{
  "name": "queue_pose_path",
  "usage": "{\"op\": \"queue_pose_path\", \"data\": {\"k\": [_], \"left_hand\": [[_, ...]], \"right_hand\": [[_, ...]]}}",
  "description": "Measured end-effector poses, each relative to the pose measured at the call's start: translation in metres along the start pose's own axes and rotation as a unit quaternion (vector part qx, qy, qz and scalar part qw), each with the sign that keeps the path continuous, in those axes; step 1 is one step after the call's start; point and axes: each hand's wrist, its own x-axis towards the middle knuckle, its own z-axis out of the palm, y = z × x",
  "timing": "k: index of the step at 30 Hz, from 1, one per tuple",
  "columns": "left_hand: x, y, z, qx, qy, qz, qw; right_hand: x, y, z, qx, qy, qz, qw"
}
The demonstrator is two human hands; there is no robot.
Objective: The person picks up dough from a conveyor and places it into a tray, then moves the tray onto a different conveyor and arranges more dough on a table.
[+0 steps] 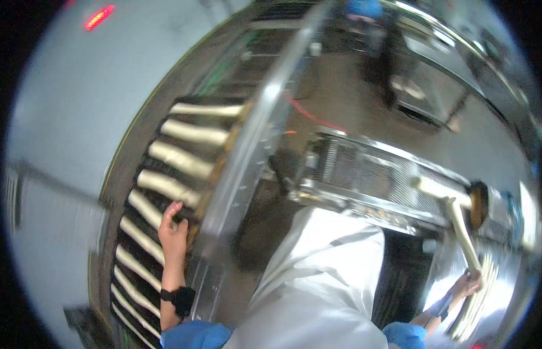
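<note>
My left hand (174,228) is over the left-hand line, its fingers apart and slightly bent, with nothing visible in them. Next to it lie pale dough strips (166,181), several in a row across a dark, slatted surface (144,205). To the right, my right hand (471,283) is closed on the lower end of a long dough strip (464,235). That strip slants up to another dough piece (443,191) at the end of a metal conveyor (393,177). Under my right hand, several thin strips (476,305) lie side by side on a shiny metal surface.
A long metal rail (256,131) runs between the left-hand line and my body. A boxy machine part (495,209) stands at the conveyor's right end. Farther back are a person in a blue cap (364,8) and a metal table (437,61). The picture is motion-blurred.
</note>
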Motion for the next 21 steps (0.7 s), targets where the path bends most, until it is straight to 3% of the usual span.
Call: {"op": "queue_pose_path", "data": {"k": [1,2,3,4,6,8,11,13,15,18,21], "left_hand": [[0.006,0.009,0.025,-0.047,-0.03,-0.025,0.998],[0.014,0.021,0.052,-0.089,-0.071,-0.053,0.992],[0.019,0.038,0.074,-0.098,-0.116,-0.035,0.988],[0.021,0.06,0.093,-0.016,-0.13,0.016,0.991],[0.024,0.087,0.135,0.081,-0.133,0.117,0.981],[0.029,0.101,0.17,0.078,-0.163,0.214,0.96],[0.024,0.122,0.205,0.025,-0.254,0.206,0.945],[0.039,0.122,0.224,0.008,-0.299,0.203,0.932],[0.04,0.123,0.233,0.013,-0.312,0.21,0.927],[0.017,0.127,0.232,0.011,-0.31,0.191,0.931],[0.01,0.115,0.229,0.046,-0.302,0.174,0.936]], "right_hand": [[-0.035,0.032,-0.01,0.176,-0.006,0.197,0.965],[-0.07,0.065,-0.031,0.336,0.008,0.376,0.863],[-0.095,0.072,-0.057,0.25,-0.014,0.435,0.865],[-0.102,0.056,-0.083,0.162,-0.034,0.494,0.853],[-0.081,0.011,-0.13,0.195,0.032,0.569,0.798],[-0.075,0.019,-0.141,0.053,-0.069,0.515,0.853],[-0.072,0.038,-0.16,-0.125,-0.119,0.323,0.931],[-0.076,0.054,-0.147,-0.184,-0.182,0.29,0.921],[-0.05,0.05,-0.14,-0.212,-0.289,0.354,0.864],[-0.004,0.097,-0.129,-0.175,-0.386,0.406,0.81],[0.023,0.142,-0.114,-0.165,-0.434,0.404,0.788]]}}
